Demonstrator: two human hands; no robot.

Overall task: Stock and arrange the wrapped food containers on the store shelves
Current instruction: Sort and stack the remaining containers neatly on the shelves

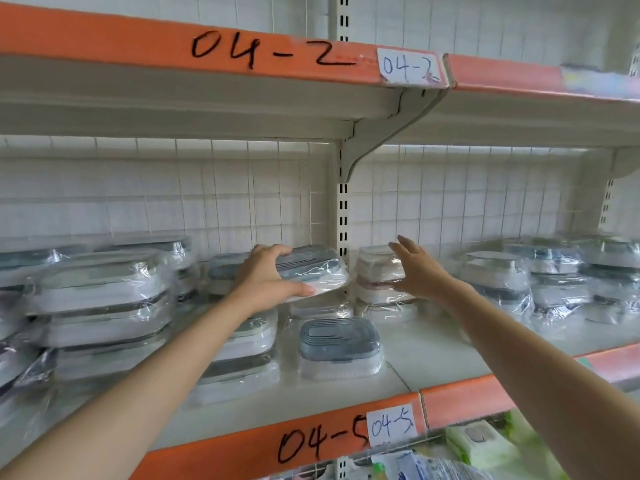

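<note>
My left hand [268, 277] grips a plastic-wrapped container with a grey-blue lid [317, 268], tilted and held above the middle shelf [426, 351]. Beneath it lies another wrapped white container [320, 308]. My right hand [417, 268] is spread open, its fingers against a wrapped white container with a pinkish band [375, 273] at the upright post. A grey-blue lidded container [339, 348] stands alone toward the shelf's front. Stacks of wrapped containers [100, 306] fill the left side.
More wrapped stacks [554, 282] stand on the right half of the shelf. The upper shelf [242, 50], marked 04-2, overhangs close above. The front rail [311, 441] reads 04-5. Packets [481, 441] lie on the shelf below.
</note>
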